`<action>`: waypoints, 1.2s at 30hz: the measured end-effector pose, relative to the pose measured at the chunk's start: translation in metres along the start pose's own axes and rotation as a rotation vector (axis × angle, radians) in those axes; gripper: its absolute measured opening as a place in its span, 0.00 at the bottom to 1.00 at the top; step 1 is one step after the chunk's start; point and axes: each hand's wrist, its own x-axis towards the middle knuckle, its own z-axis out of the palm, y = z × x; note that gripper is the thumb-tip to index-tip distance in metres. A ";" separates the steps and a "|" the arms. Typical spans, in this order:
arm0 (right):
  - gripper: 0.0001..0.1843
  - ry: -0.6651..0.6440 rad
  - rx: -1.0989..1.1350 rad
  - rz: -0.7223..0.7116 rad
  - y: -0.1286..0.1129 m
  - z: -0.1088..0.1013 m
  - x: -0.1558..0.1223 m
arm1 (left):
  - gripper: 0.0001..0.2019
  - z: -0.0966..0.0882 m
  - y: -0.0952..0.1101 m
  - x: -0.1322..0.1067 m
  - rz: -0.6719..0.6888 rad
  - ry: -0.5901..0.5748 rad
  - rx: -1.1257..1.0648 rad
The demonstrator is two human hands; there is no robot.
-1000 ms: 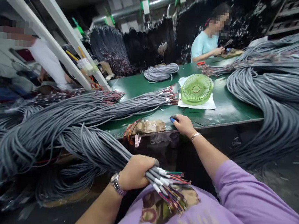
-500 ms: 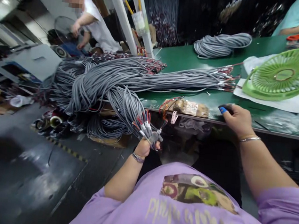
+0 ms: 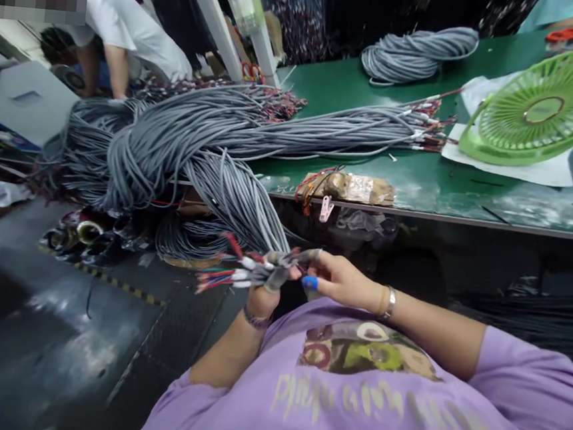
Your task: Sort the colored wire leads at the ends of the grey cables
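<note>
My left hand (image 3: 266, 292) is closed around the end of a bundle of grey cables (image 3: 245, 201), in front of the bench edge. Stripped ends with red, blue and green wires and white sleeves (image 3: 241, 283) stick out to the left of it. My right hand (image 3: 334, 279), with blue tape on the thumb, is at the same bundle from the right. Its fingers are bent together at the cables beside my left hand; what lies between them, if anything, is too small to make out. The bundle runs back up to a large heap of grey cables (image 3: 173, 131) on the bench.
A green bench (image 3: 468, 197) spans the view. On it are a green fan (image 3: 541, 110), a coiled grey cable (image 3: 415, 56) and a taped cardboard piece (image 3: 364, 188) at the front edge, with a pink clip (image 3: 326, 208). A person in white (image 3: 127, 24) bends at the far left.
My right hand has moved from the bench edge down and left to the cable bundle. The wire ends in my left hand have swung to point left. The person in white leans lower.
</note>
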 end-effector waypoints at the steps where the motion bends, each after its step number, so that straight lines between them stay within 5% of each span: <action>1: 0.13 -0.027 -0.059 -0.008 0.001 0.001 0.004 | 0.15 -0.002 0.005 -0.003 0.121 0.040 -0.067; 3: 0.08 -0.071 -0.168 -0.014 0.003 0.002 0.011 | 0.13 -0.009 0.017 -0.007 0.237 0.068 -0.162; 10: 0.06 -0.069 -0.327 -0.076 0.008 0.011 0.026 | 0.15 -0.024 0.037 -0.005 0.232 0.176 -0.245; 20: 0.05 0.118 -0.661 -0.287 -0.003 0.018 0.033 | 0.16 0.015 0.028 0.011 0.154 0.108 -0.221; 26: 0.03 0.088 -0.624 -0.266 0.003 0.013 0.030 | 0.17 0.016 0.030 0.016 0.089 0.103 -0.239; 31: 0.03 0.001 -0.567 -0.300 0.030 -0.005 0.013 | 0.15 -0.008 0.049 0.016 0.133 0.127 -0.388; 36: 0.10 0.188 -0.294 -0.253 0.066 -0.016 -0.010 | 0.12 -0.023 0.053 0.012 0.159 0.131 -0.386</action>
